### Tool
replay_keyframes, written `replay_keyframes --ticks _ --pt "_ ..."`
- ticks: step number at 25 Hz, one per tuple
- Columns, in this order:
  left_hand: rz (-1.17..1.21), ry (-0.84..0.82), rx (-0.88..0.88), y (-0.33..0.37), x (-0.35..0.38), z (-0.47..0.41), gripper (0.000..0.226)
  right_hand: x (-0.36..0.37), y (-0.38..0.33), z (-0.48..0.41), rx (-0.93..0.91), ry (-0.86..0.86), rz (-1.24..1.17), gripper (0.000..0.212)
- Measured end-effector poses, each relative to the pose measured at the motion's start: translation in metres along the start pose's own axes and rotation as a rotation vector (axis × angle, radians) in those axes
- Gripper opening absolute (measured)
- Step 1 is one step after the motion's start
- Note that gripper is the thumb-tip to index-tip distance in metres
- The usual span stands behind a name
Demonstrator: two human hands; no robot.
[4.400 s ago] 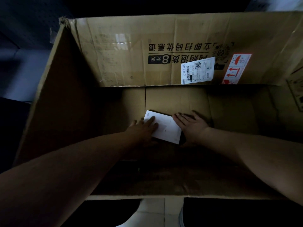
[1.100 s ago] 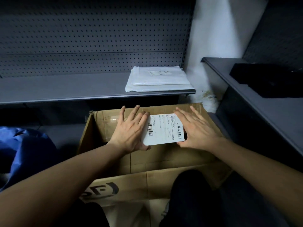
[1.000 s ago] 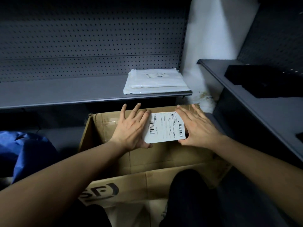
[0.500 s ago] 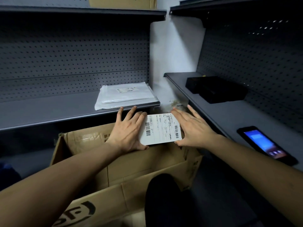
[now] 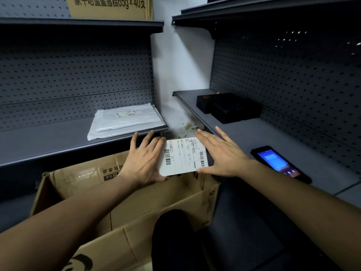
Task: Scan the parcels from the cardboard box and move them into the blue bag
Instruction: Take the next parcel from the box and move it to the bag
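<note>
A small white parcel (image 5: 183, 156) with a barcode label facing up hangs above the far right corner of the open cardboard box (image 5: 136, 204). My left hand (image 5: 144, 160) presses its left edge and my right hand (image 5: 220, 155) presses its right edge. The fingers of both hands are straight and spread, and the thumbs lie along the parcel's near edge. A handheld scanner (image 5: 280, 165) with a lit blue screen lies on the right shelf, just right of my right hand. The blue bag is out of view.
A white poly mailer (image 5: 127, 122) lies on the left grey shelf (image 5: 48, 139). Two black boxes (image 5: 230, 107) sit further back on the right shelf (image 5: 254, 137). A brown carton (image 5: 109, 5) stands on the top shelf. My dark knee (image 5: 172, 241) is beside the box.
Both hands lifted the parcel from the bottom of the box to above its rim. The view swung up and right: the blue bag left the frame and the scanner appeared.
</note>
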State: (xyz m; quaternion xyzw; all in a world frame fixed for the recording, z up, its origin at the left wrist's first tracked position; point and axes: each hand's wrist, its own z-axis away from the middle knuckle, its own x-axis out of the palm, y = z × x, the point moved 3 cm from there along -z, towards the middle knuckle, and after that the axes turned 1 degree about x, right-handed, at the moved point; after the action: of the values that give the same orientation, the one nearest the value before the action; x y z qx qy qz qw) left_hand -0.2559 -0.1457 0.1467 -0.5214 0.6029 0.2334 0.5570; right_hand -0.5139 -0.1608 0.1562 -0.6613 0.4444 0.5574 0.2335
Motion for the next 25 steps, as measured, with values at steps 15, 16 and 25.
replay_keyframes --ticks 15,16,25 --pt "0.002 -0.012 -0.102 0.005 0.001 -0.01 0.13 -0.001 0.106 0.116 0.877 -0.177 -0.043 0.092" --pt "0.002 -0.015 -0.105 0.007 0.0 -0.011 0.131 0.0 0.108 0.12 0.897 -0.198 -0.046 0.09" --pt "0.006 -0.003 -0.135 0.009 0.002 -0.005 0.136 0.002 0.11 0.131 1.041 -0.179 -0.017 0.085"
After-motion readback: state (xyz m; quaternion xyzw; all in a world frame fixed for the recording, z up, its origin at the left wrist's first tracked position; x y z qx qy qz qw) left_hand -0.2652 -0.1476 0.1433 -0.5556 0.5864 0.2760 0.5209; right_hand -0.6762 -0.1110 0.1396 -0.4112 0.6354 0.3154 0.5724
